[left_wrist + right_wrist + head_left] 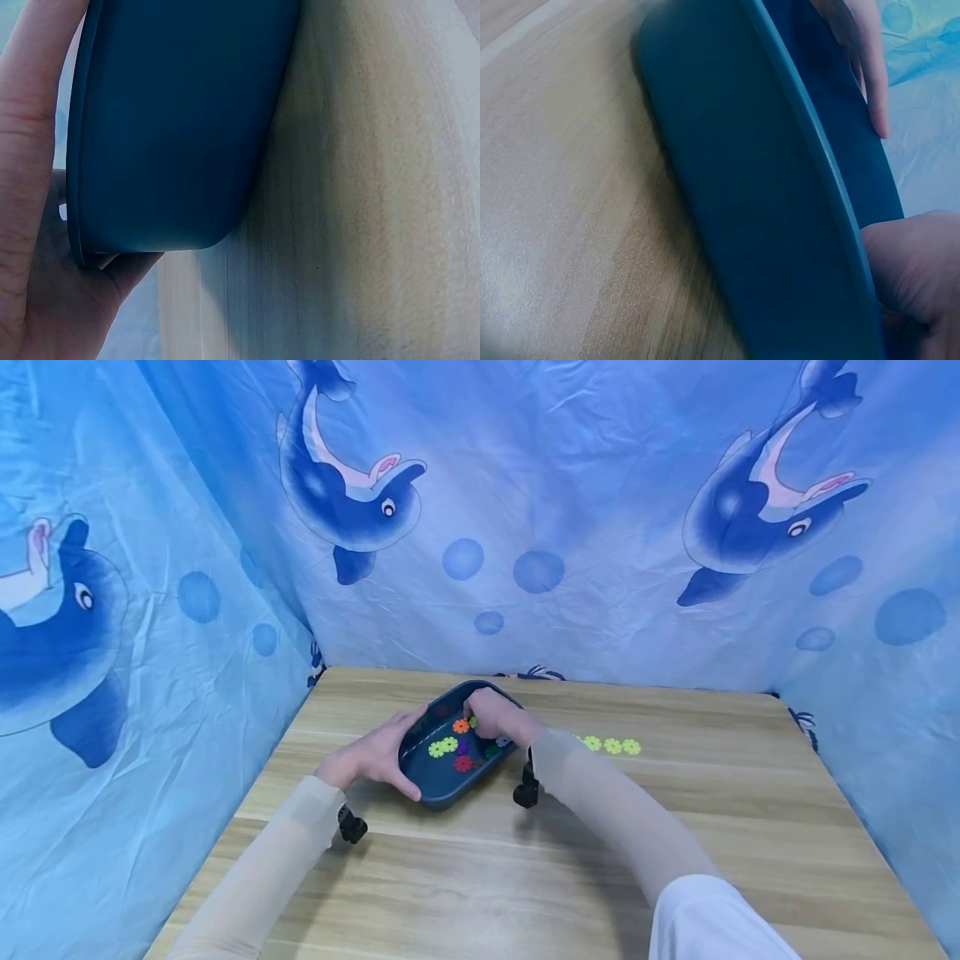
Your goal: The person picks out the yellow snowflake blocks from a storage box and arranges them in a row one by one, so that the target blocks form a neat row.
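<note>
A dark blue-green plastic tray (431, 781) with rounded corners sits on the table. My left hand (375, 753) grips its left end, thumb and fingers spread along the rim. Inside lie small flower-shaped plastic pieces: orange (461, 726), yellow-green (437, 749), purple (462, 747) and red (463, 763). Over the far right rim reaches my right hand (495, 713), fingers bent down among the pieces. Its fingertips are hidden, so whether they pinch a piece is unclear. The wrist views show mostly the tray's outer wall (180, 127) and the right hand (915, 262) inside.
To the right of the tray, a row of yellow-green flower pieces (612, 746) lies on the wooden table (465, 877), partly hidden by the right forearm. Blue dolphin-print curtains (600, 627) enclose the table at the back and sides.
</note>
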Action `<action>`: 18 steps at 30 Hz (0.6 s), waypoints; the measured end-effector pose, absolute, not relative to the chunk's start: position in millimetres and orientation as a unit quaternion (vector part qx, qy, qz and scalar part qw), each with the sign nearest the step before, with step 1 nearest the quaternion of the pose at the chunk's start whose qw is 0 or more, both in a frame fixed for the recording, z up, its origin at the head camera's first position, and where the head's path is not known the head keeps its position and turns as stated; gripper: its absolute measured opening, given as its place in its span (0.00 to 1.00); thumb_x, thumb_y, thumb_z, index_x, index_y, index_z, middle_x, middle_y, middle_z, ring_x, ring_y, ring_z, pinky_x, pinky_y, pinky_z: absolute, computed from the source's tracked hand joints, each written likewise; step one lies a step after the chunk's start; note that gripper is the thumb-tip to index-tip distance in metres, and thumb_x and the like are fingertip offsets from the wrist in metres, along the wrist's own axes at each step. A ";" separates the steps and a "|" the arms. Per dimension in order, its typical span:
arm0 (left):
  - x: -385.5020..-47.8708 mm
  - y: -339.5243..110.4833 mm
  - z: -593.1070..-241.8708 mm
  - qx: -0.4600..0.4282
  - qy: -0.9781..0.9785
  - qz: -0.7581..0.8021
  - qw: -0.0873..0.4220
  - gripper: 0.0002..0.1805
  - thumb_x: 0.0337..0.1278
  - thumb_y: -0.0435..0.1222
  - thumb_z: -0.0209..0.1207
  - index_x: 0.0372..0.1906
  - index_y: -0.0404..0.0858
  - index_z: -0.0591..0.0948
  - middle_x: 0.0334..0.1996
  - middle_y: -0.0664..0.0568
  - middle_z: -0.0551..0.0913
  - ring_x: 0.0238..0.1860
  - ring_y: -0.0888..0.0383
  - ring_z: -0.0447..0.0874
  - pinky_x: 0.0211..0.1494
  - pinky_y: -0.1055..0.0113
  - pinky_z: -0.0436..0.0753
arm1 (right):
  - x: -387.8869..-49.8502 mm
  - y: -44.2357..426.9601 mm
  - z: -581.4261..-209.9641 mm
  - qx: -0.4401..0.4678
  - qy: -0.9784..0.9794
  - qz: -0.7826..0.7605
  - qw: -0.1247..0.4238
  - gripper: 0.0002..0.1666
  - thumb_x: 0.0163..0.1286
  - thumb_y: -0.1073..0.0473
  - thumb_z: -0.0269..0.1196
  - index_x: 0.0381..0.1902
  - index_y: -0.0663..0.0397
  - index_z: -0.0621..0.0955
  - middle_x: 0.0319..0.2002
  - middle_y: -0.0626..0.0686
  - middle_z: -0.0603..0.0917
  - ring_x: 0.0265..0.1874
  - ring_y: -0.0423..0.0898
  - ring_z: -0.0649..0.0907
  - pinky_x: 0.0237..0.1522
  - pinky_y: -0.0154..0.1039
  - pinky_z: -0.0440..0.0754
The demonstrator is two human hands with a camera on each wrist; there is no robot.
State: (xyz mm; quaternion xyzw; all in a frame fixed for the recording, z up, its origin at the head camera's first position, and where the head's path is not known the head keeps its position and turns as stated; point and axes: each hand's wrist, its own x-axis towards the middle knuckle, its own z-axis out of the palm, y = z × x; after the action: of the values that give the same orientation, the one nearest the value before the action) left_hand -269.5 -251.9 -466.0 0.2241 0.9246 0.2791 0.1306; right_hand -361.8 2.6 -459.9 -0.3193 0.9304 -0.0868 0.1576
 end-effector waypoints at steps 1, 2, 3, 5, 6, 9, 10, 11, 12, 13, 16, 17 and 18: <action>-269.2 -252.1 -465.5 0.223 0.925 0.280 0.130 0.86 0.24 0.57 0.88 0.88 0.41 0.45 0.79 0.34 0.60 0.75 0.36 0.68 0.78 0.35 0.70 | -361.8 2.4 -460.0 -0.320 0.931 -0.088 0.155 0.20 0.76 0.67 0.62 0.63 0.55 0.84 0.65 0.55 0.84 0.67 0.51 0.81 0.69 0.46 0.81; -269.4 -252.4 -466.0 0.224 0.925 0.279 0.128 0.86 0.24 0.58 0.88 0.88 0.41 0.45 0.79 0.33 0.60 0.74 0.36 0.68 0.77 0.34 0.70 | -361.8 2.3 -460.2 -0.320 0.931 -0.088 0.152 0.19 0.76 0.67 0.62 0.63 0.55 0.84 0.65 0.55 0.84 0.67 0.51 0.81 0.69 0.46 0.81; -269.3 -252.5 -466.0 0.224 0.925 0.279 0.128 0.86 0.24 0.58 0.88 0.88 0.41 0.45 0.79 0.34 0.60 0.74 0.36 0.68 0.77 0.35 0.70 | -362.0 2.2 -460.9 -0.318 0.932 -0.087 0.152 0.19 0.76 0.67 0.62 0.62 0.55 0.85 0.64 0.55 0.85 0.67 0.51 0.81 0.69 0.46 0.81; -269.4 -252.4 -465.8 0.225 0.925 0.279 0.128 0.86 0.24 0.59 0.88 0.88 0.41 0.45 0.79 0.34 0.60 0.75 0.36 0.67 0.78 0.35 0.70 | -361.4 2.3 -460.7 -0.315 0.933 -0.088 0.152 0.19 0.76 0.66 0.63 0.63 0.55 0.85 0.64 0.55 0.85 0.67 0.51 0.82 0.69 0.46 0.82; -269.7 -252.3 -465.9 0.225 0.924 0.279 0.128 0.86 0.24 0.59 0.88 0.88 0.41 0.45 0.79 0.34 0.60 0.75 0.36 0.67 0.78 0.35 0.70 | -361.1 2.5 -460.7 -0.313 0.933 -0.088 0.152 0.19 0.76 0.66 0.63 0.63 0.55 0.85 0.64 0.55 0.86 0.66 0.50 0.82 0.68 0.46 0.82; -269.8 -252.0 -465.9 0.226 0.924 0.279 0.129 0.86 0.24 0.59 0.88 0.88 0.41 0.45 0.79 0.33 0.60 0.75 0.36 0.67 0.78 0.35 0.70 | -360.5 3.2 -461.9 -0.308 0.936 -0.090 0.148 0.18 0.76 0.64 0.65 0.62 0.55 0.86 0.63 0.54 0.87 0.65 0.50 0.83 0.68 0.46 0.83; -270.0 -251.9 -466.0 0.226 0.924 0.278 0.130 0.86 0.24 0.59 0.88 0.88 0.41 0.45 0.79 0.33 0.60 0.75 0.36 0.67 0.78 0.35 0.70 | -360.1 3.6 -462.0 -0.305 0.937 -0.092 0.145 0.18 0.76 0.64 0.66 0.61 0.56 0.86 0.63 0.54 0.87 0.64 0.50 0.84 0.68 0.46 0.83; -270.2 -251.8 -466.0 0.226 0.925 0.277 0.130 0.86 0.24 0.59 0.88 0.88 0.41 0.45 0.79 0.34 0.60 0.75 0.36 0.67 0.78 0.35 0.70 | -360.2 3.8 -462.7 -0.303 0.938 -0.092 0.141 0.17 0.75 0.63 0.66 0.60 0.56 0.87 0.62 0.54 0.87 0.63 0.49 0.84 0.67 0.45 0.83; -270.3 -251.7 -465.8 0.226 0.924 0.278 0.130 0.86 0.24 0.60 0.88 0.88 0.41 0.45 0.80 0.34 0.60 0.75 0.36 0.67 0.78 0.35 0.70 | -360.2 4.2 -463.6 -0.300 0.939 -0.093 0.138 0.17 0.75 0.63 0.67 0.60 0.55 0.87 0.62 0.54 0.88 0.63 0.49 0.84 0.67 0.45 0.83; -270.2 -251.7 -465.4 0.225 0.924 0.279 0.130 0.86 0.24 0.60 0.88 0.88 0.41 0.45 0.80 0.34 0.60 0.75 0.36 0.67 0.78 0.35 0.69 | -360.5 4.2 -464.2 -0.298 0.940 -0.094 0.136 0.17 0.75 0.62 0.68 0.60 0.55 0.87 0.61 0.54 0.88 0.62 0.48 0.84 0.67 0.45 0.83; -270.9 -252.5 -466.5 0.228 0.924 0.278 0.129 0.86 0.24 0.60 0.88 0.88 0.41 0.45 0.80 0.34 0.59 0.76 0.36 0.66 0.78 0.36 0.70 | -360.4 4.1 -465.3 -0.298 0.940 -0.096 0.134 0.18 0.73 0.61 0.71 0.59 0.54 0.88 0.61 0.53 0.88 0.62 0.48 0.84 0.66 0.44 0.84; -270.6 -253.4 -466.8 0.228 0.925 0.276 0.129 0.86 0.24 0.60 0.88 0.88 0.41 0.45 0.80 0.34 0.59 0.76 0.36 0.66 0.78 0.36 0.70 | -360.1 3.8 -465.3 -0.303 0.939 -0.096 0.134 0.18 0.72 0.61 0.72 0.58 0.54 0.88 0.60 0.53 0.88 0.62 0.48 0.85 0.66 0.44 0.84; -270.0 -254.3 -467.1 0.228 0.925 0.275 0.129 0.86 0.24 0.59 0.88 0.88 0.41 0.45 0.80 0.34 0.59 0.76 0.36 0.67 0.78 0.35 0.70 | -359.8 3.5 -464.8 -0.308 0.937 -0.097 0.134 0.18 0.72 0.60 0.72 0.58 0.54 0.88 0.60 0.53 0.88 0.61 0.48 0.85 0.65 0.44 0.84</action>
State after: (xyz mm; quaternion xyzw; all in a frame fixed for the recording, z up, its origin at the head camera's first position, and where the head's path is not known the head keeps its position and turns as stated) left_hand -270.0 -254.3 -467.1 0.2280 0.9251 0.2751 0.1288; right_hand -359.8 3.5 -464.8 -0.3081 0.9369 -0.0973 0.1338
